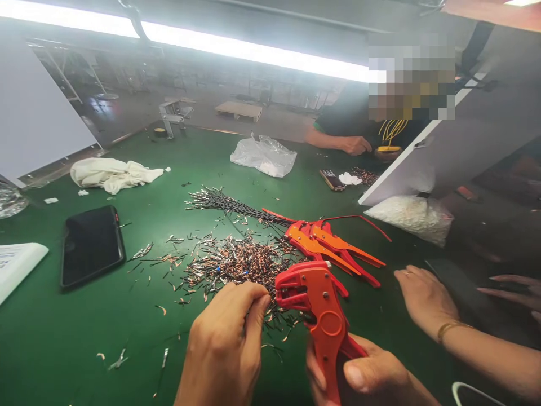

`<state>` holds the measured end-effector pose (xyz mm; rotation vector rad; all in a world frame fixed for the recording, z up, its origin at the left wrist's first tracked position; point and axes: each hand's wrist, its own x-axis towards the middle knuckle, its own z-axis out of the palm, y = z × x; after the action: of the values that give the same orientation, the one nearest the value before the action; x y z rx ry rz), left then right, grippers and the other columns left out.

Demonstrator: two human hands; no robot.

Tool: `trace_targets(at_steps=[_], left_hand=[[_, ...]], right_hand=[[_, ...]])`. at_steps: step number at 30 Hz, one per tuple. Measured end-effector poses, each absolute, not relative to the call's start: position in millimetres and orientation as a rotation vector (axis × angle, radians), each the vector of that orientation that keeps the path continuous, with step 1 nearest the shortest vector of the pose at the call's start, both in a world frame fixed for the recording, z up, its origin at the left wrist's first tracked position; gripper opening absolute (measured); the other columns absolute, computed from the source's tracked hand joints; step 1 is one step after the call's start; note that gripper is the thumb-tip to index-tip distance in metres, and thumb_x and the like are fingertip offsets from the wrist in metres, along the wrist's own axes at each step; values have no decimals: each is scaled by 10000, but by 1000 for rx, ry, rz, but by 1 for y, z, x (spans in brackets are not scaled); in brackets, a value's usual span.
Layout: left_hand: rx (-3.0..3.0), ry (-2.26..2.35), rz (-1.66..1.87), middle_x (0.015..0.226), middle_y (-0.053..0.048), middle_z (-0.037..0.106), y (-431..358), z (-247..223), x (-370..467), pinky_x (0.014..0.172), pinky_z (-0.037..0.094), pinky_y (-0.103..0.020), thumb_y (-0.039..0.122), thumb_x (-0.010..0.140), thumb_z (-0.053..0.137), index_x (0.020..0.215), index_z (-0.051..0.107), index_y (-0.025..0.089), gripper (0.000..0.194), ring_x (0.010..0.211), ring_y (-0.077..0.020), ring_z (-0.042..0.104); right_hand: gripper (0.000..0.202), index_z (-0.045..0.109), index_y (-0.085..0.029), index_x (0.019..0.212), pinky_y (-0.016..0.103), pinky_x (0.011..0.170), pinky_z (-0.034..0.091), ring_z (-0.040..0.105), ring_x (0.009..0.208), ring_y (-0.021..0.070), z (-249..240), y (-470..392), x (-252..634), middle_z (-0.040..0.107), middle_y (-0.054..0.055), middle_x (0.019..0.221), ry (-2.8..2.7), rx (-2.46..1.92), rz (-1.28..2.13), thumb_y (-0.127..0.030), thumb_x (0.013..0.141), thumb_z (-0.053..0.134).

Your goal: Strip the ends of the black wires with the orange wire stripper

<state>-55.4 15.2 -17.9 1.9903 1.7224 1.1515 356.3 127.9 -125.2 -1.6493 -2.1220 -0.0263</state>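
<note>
My right hand [367,366] is wrapped round the handles of an orange and red wire stripper [327,310], whose jaws face left. Just left of those jaws, my left hand [228,338] is closed, thumb and forefinger pinched together; anything between them is too small or hidden to make out. Behind both hands lies a heap of wire scraps [240,259] with copper-coloured and black bits. A bundle of black wires [236,204] with pale ends reaches from the heap's far side towards more orange and red wire strippers [329,242] lying on the green table [139,349].
A black phone [92,245] and a white cloth [114,175] lie at left. Clear plastic bags [264,155] rest at the back. Another person's hand [426,296] is on the table at right. Across the table, a co-worker's hand [357,145] is near yellow wires [393,132].
</note>
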Motion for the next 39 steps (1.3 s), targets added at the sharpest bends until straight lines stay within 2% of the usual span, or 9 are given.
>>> trace_targets(at_steps=[6, 10, 17, 22, 29, 34, 39], left_hand=[[2048, 1636, 1176, 761, 41, 637, 17, -23, -63, 590, 474, -190, 102, 923, 498, 915, 606, 242, 177, 662, -87, 598], [2121, 1568, 1199, 730, 54, 607, 18, -23, -69, 589, 476, -183, 40, 905, 461, 955, 593, 263, 264, 646, -80, 578], [2162, 1641, 1085, 705, 46, 609, 16, -25, -70, 577, 472, -210, 36, 905, 430, 903, 594, 250, 270, 625, -99, 561], [2174, 1647, 1072, 683, 51, 600, 16, -23, -69, 573, 472, -204, 40, 903, 433, 887, 598, 250, 268, 625, -103, 556], [2252, 1668, 1014, 661, 38, 603, 17, -20, -71, 530, 463, -202, 17, 876, 398, 849, 612, 239, 310, 604, -115, 554], [2235, 1659, 942, 676, 40, 605, 17, -23, -75, 550, 463, -200, 60, 899, 426, 845, 613, 247, 270, 627, -113, 570], [2083, 1742, 980, 698, 35, 614, 17, -23, -73, 564, 464, -201, 188, 953, 465, 808, 601, 239, 205, 625, -109, 584]], right_hand=[[380, 494, -271, 553, 495, 679, 350, 541, 709, 323, -120, 126, 351, 526, 92, 585, -2124, -1711, -45, -400, 895, 386], [374, 476, -263, 548, 489, 692, 375, 547, 720, 310, -116, 124, 346, 523, 83, 583, -2134, -1755, -72, -365, 895, 379], [398, 459, -267, 525, 504, 647, 376, 530, 672, 319, -111, 123, 340, 537, 111, 600, -2161, -1793, -107, -329, 897, 331], [358, 469, -268, 540, 516, 710, 379, 563, 744, 338, -111, 123, 341, 554, 105, 614, -2179, -1778, -99, -312, 882, 376], [380, 439, -270, 536, 501, 681, 383, 536, 689, 313, -111, 123, 340, 517, 87, 578, -2153, -1776, -95, -326, 898, 339], [351, 447, -281, 549, 508, 702, 366, 528, 709, 323, -111, 123, 339, 496, 83, 576, -2137, -1739, -37, -364, 883, 378], [376, 468, -285, 571, 505, 713, 352, 501, 721, 313, -118, 127, 342, 463, 68, 576, -2078, -1685, 52, -363, 919, 348]])
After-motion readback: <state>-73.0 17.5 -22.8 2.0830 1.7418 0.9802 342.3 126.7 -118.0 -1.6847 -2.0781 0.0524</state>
